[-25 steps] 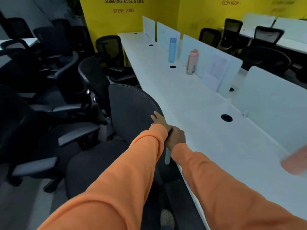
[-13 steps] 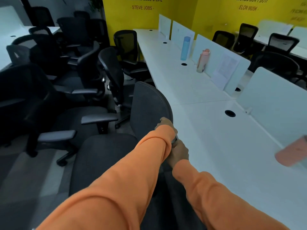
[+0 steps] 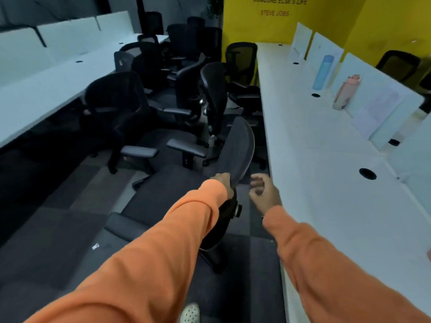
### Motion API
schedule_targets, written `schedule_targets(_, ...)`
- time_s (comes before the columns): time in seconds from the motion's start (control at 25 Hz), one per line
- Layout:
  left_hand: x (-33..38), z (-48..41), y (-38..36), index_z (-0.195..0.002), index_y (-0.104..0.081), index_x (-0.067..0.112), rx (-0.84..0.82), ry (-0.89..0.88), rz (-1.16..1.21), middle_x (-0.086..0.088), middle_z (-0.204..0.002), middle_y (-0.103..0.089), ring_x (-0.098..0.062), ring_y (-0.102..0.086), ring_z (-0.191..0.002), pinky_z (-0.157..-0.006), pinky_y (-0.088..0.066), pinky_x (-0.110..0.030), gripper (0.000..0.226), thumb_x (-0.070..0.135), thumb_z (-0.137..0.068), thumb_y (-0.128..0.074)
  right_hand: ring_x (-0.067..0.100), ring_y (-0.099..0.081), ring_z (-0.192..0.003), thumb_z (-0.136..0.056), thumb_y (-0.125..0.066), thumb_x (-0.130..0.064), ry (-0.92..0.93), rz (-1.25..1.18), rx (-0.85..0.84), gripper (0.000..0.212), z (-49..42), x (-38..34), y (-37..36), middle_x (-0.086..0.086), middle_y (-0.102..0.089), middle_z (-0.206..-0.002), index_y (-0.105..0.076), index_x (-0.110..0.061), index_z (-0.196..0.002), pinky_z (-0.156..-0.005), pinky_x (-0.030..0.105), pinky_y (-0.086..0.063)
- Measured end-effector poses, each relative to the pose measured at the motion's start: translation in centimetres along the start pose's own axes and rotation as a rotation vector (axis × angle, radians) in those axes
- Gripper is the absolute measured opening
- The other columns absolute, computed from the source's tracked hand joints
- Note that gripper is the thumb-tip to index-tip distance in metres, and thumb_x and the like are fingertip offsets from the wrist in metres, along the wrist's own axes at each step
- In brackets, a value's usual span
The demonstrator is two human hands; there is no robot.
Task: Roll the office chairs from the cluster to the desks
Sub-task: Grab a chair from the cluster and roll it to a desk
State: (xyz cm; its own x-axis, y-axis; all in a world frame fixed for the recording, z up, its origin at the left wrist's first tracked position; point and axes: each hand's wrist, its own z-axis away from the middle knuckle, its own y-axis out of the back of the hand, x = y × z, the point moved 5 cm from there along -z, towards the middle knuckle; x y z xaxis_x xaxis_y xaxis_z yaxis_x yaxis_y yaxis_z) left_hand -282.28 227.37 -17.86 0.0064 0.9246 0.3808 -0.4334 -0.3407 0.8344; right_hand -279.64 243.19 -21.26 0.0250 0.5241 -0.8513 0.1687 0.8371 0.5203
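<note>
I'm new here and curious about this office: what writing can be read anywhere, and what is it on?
"SOMEONE ELSE'S LIFE": on the yellow wall, top line, cut off by the frame's edge.
"STEVE JOBS -": same wall, in red beneath it, slightly blurred.
Sheet of paper on a desk divider: print too faint to read.
Blue bottle and pink bottle: no readable label.

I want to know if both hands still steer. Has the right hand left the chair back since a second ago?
Yes. The right hand now hangs open between the chair back and the white desk; the left hand grips alone.

Chair point(image 3: 235, 150) left of desk point(image 3: 326, 183), cluster point(image 3: 177, 89) behind
</note>
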Motion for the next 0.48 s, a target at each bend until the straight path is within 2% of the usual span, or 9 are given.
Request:
schedule_targets(0.08, -2.7, 2.6, 0.1, -0.127, -0.052, 0.019, 0.015, 0.032, -0.026, -0.007, -0.117, -0.062, -0.03, -0.061, -0.101, -0.087, -0.053, -0.04, 0.041, 0.017, -0.087, -0.061, 0.022, -0.053, -0.116, -0.076, -0.067, -0.003, 0.21, 0.28, -0.1, 0.066, -2.2, -1.1, -0.1, 0.007, -0.053, -0.13, -0.049, -0.021, -0.136, -0.098, 0.034, -0.045)
schedule_targets(0.16, -5.6, 5.2, 0.0, -0.125, -0.054, 0.018, 0.042, 0.078, -0.081, -0.007, -0.116, -0.063, -0.03, -0.061, -0.103, -0.085, -0.051, -0.037, 0.041, 0.016, -0.086, -0.062, 0.027, -0.039, -0.135, -0.072, -0.074, -0.011, 0.363, 0.574, -0.225, 0.087, -3.5, -2.5, -1.1, 0.007, -0.038, -0.149, -0.036, -0.031, -0.148, -0.107, 0.042, -0.039)
schedule_targets(0.24, -8.3, 8.1, 0.1, -0.111, -0.057, 0.012, 0.1, 0.131, -0.165, -0.009, -0.109, -0.064, -0.029, -0.063, -0.095, -0.078, -0.052, -0.035, 0.029, 0.015, -0.082, -0.063, 0.025, -0.028, -0.144, -0.07, -0.081, -0.021, 0.467, 0.786, -0.272, 0.094, -3.5, -3.8, -2.3, 0.006, -0.027, -0.157, -0.031, -0.041, -0.147, -0.114, 0.046, -0.03)
schedule_targets(0.28, -9.8, 9.6, 0.2, -0.1, -0.056, 0.012, 0.141, 0.159, -0.211, -0.008, -0.105, -0.065, -0.028, -0.062, -0.088, -0.073, -0.05, -0.034, 0.021, 0.016, -0.081, -0.064, 0.022, -0.022, -0.146, -0.071, -0.082, -0.028, 0.525, 0.845, -0.289, 0.09, -3.3, -4.6, -3.1, 0.002, -0.023, -0.159, -0.033, -0.042, -0.145, -0.116, 0.049, -0.024)
schedule_targets(0.36, -12.7, 12.2, 0.2, -0.087, -0.053, 0.015, 0.205, 0.222, -0.249, -0.007, -0.098, -0.066, -0.024, -0.057, -0.075, -0.066, -0.046, -0.032, 0.018, 0.025, -0.079, -0.067, 0.017, -0.023, -0.146, -0.073, -0.08, -0.044, 0.666, 0.869, -0.358, 0.073, -2.2, -6.8, -4.9, -0.003, -0.032, -0.154, -0.043, -0.038, -0.135, -0.119, 0.05, -0.014)
schedule_targets(0.44, -15.1, 14.4, 0.3, -0.08, -0.051, 0.016, 0.234, 0.277, -0.215, -0.003, -0.086, -0.063, -0.021, -0.054, -0.071, -0.062, -0.044, -0.031, 0.042, 0.054, -0.079, -0.068, 0.014, -0.044, -0.13, -0.07, -0.074, -0.063, 0.776, 0.872, -0.425, 0.063, -0.5, -9.4, -6.7, -0.008, -0.053, -0.129, -0.051, -0.032, -0.121, -0.119, 0.044, -0.015)
schedule_targets(0.48, -16.2, 15.6, 0.3, -0.078, -0.051, 0.015, 0.242, 0.315, -0.2, -0.001, -0.081, -0.06, -0.02, -0.054, -0.07, -0.062, -0.044, -0.031, 0.059, 0.073, -0.075, -0.062, 0.013, -0.052, -0.117, -0.067, -0.07, -0.071, 0.812, 0.887, -0.451, 0.064, 0.5, -10.7, -7.7, -0.009, -0.058, -0.116, -0.053, -0.03, -0.113, -0.117, 0.04, -0.021)
